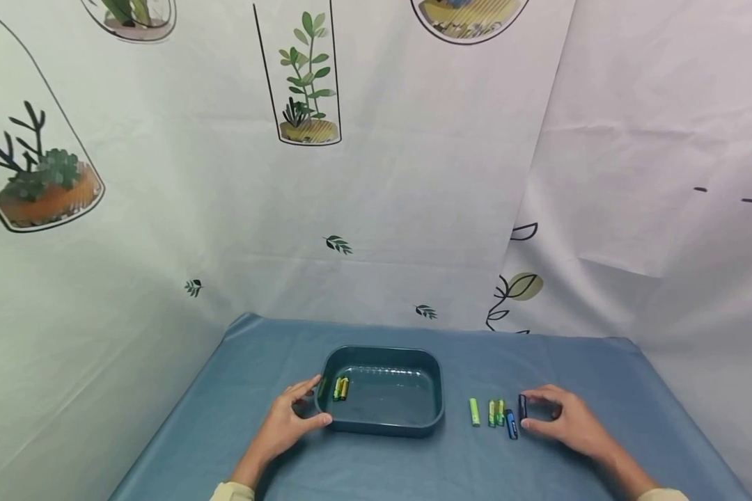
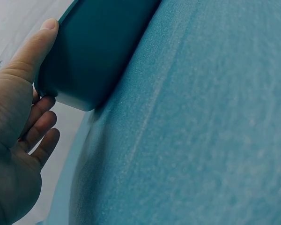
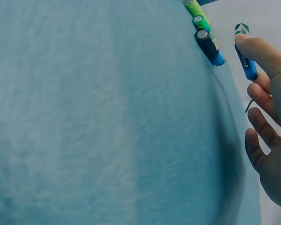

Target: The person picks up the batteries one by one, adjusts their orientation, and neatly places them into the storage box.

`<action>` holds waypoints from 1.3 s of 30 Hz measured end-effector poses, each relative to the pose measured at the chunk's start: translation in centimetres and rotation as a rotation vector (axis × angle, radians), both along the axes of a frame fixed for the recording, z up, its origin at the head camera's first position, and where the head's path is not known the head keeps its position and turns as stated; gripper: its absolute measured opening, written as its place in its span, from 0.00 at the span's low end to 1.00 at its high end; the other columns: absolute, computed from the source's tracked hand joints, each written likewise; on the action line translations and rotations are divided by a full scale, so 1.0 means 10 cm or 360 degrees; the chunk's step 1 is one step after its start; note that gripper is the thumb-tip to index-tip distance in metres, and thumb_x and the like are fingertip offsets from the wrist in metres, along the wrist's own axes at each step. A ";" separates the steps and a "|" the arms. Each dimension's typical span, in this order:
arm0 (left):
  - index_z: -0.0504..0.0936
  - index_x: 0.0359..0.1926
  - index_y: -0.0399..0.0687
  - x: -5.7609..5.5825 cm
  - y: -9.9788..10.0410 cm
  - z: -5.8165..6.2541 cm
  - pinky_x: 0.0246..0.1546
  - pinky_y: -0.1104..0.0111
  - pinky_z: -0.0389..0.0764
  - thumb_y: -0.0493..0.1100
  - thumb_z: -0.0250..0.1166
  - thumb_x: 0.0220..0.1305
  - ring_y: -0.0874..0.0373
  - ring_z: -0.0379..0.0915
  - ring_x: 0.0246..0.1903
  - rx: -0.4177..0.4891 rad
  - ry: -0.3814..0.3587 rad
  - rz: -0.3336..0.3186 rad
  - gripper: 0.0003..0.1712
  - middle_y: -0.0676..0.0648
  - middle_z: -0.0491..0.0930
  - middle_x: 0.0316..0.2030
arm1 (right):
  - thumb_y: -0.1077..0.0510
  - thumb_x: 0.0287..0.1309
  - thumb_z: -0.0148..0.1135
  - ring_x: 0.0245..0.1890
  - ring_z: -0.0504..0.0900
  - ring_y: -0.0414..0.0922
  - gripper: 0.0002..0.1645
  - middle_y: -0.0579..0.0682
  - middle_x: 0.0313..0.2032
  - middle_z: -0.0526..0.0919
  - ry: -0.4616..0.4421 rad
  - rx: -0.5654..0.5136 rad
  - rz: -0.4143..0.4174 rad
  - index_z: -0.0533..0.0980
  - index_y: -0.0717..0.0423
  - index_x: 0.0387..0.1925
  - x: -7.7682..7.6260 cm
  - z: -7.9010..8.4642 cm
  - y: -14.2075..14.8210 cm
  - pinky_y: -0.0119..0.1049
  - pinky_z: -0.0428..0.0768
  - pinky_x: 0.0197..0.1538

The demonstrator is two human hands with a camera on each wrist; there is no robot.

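In the head view my left hand (image 1: 283,422) holds the left end of a dark teal rectangular tray (image 1: 382,426), thumb near its front corner and fingers along the left side. The left wrist view shows the thumb on the tray (image 2: 98,51), the lower fingers loosely bent. Two yellow-green batteries (image 1: 341,389) lie side by side inside the tray at the left. My right hand (image 1: 570,422) pinches a dark battery with a blue end (image 3: 246,63) between thumb and finger. Just left of it lies another black-and-blue battery (image 1: 511,424), apart from the held one.
Between the tray and my right hand are two green-and-gold batteries (image 1: 496,412) and a light green battery (image 1: 474,412). A blue cloth (image 1: 413,473) covers the table. White curtains (image 1: 401,195) printed with plants hang behind and at both sides.
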State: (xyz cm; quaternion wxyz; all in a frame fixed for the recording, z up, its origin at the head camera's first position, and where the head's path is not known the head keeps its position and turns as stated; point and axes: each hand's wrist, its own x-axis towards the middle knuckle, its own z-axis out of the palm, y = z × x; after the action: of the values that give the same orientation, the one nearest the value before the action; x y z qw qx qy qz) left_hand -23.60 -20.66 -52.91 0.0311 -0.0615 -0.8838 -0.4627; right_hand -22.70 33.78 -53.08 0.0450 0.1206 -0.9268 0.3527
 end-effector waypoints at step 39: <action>0.76 0.70 0.52 0.00 0.01 0.01 0.55 0.52 0.79 0.53 0.83 0.49 0.48 0.75 0.59 -0.0014 -0.0001 0.0006 0.46 0.43 0.75 0.66 | 0.39 0.52 0.78 0.43 0.78 0.43 0.30 0.42 0.47 0.83 0.0333 0.0181 0.0011 0.85 0.47 0.53 -0.19 0.80 -0.48 0.35 0.78 0.38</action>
State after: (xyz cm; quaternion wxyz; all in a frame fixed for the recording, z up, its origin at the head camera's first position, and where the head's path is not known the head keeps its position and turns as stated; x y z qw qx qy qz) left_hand -23.57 -20.51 -52.81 0.0316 -0.0599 -0.8859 -0.4588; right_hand -24.57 28.93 -45.12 0.1334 0.1624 -0.9351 0.2852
